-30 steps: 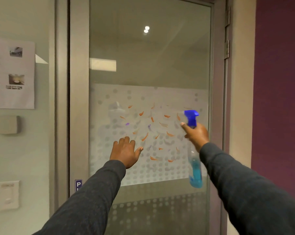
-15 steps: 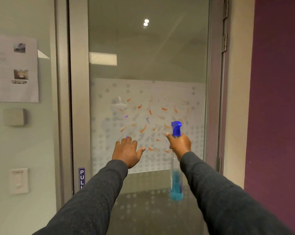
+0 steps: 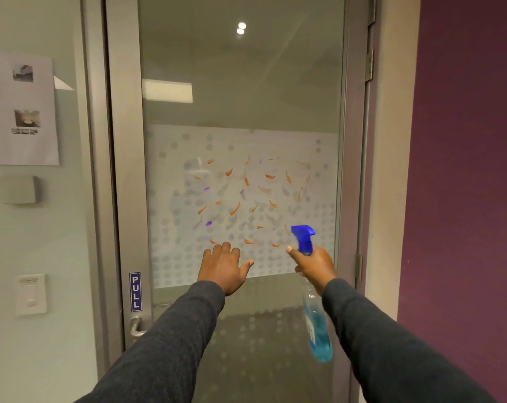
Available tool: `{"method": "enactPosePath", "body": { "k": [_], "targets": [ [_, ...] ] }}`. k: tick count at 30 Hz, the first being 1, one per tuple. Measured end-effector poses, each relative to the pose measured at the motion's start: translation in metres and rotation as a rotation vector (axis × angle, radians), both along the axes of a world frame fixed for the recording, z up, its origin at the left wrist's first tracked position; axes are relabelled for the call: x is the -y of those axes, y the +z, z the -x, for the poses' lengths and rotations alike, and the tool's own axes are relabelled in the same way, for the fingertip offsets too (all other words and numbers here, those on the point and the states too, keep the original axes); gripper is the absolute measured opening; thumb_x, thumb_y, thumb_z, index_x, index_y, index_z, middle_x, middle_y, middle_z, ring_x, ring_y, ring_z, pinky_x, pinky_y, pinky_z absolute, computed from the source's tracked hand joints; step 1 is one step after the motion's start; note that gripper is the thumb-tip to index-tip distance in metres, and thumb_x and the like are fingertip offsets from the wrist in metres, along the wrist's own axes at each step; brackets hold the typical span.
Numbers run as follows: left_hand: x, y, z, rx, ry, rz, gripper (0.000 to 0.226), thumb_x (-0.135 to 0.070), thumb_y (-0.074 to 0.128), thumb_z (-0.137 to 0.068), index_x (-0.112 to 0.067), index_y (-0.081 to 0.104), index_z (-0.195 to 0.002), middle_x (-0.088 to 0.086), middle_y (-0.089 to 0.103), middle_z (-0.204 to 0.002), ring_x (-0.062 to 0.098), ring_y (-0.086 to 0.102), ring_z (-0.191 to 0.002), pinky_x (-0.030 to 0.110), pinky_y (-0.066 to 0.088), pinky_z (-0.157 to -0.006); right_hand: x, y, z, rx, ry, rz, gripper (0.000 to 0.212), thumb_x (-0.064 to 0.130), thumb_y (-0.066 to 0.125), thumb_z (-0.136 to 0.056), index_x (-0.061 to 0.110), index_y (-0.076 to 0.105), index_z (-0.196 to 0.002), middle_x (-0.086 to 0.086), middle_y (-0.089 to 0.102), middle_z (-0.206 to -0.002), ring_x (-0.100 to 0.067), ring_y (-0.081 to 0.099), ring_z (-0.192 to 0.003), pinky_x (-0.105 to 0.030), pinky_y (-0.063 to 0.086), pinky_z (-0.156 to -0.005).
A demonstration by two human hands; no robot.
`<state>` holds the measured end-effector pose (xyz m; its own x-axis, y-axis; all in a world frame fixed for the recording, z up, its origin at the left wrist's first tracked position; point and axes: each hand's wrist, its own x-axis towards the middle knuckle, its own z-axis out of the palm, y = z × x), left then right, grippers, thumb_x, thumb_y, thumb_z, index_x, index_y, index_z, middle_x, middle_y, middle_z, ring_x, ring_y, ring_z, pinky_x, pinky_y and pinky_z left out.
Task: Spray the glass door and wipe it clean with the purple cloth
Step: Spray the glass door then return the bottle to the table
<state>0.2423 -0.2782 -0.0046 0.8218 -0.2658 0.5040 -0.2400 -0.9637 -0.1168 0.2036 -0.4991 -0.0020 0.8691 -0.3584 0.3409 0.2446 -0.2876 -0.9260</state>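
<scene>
Glass door [image 3: 240, 91] in a grey metal frame fills the view ahead of both hands; its frosted dotted band carries orange and purple smears [image 3: 235, 208] just above the fingertips. Spray bottle [image 3: 317, 330], clear with blue liquid and a blue trigger head, hangs below the right hand [image 3: 313, 264], which is closed around its neck with the index finger extended toward the trigger. Left hand [image 3: 224, 267], to the left of the right hand, is spread open and empty, palm toward the pane; contact with the glass cannot be told. Blue "PULL" label [image 3: 135, 291] sits on the frame left of the left hand, above the door handle [image 3: 136, 327].
</scene>
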Motion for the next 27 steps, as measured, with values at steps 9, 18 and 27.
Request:
{"method": "enactPosePath", "body": {
  "k": [9, 18, 27],
  "targets": [
    [0.006, -0.023, 0.026, -0.049, 0.000, 0.005, 0.059, -0.058, 0.026, -0.103, -0.016, 0.056, -0.131, 0.008, 0.053, -0.132, 0.028, 0.049, -0.121, 0.043, 0.037, -0.102, -0.016, -0.047, 0.016, -0.049, -0.158, -0.041, 0.035, 0.038, 0.070, -0.093, 0.014, 0.052, -0.075, -0.005, 0.055, -0.071, -0.023, 0.054, -0.071, -0.038, 0.051, -0.069],
    [0.018, -0.053, 0.051, -0.107, -0.097, -0.003, 0.058, -0.059, 0.025, -0.103, -0.015, 0.059, -0.122, 0.008, 0.056, -0.123, 0.027, 0.051, -0.114, 0.042, 0.040, -0.100, -0.001, -0.082, 0.066, -0.008, -0.213, -0.191, 0.034, 0.035, 0.072, -0.093, 0.003, 0.060, -0.094, -0.008, 0.058, -0.080, -0.022, 0.053, -0.075, -0.042, 0.053, -0.077],
    [0.029, -0.089, 0.088, -0.196, -0.314, -0.016, 0.057, -0.059, 0.027, -0.103, -0.014, 0.058, -0.120, 0.011, 0.057, -0.124, 0.031, 0.051, -0.116, 0.045, 0.040, -0.099, -0.020, -0.122, 0.131, -0.028, -0.324, -0.187, 0.027, 0.038, 0.074, -0.091, 0.014, 0.064, -0.094, -0.015, 0.069, -0.090, -0.033, 0.066, -0.088, -0.050, 0.058, -0.091]
  ]
}}
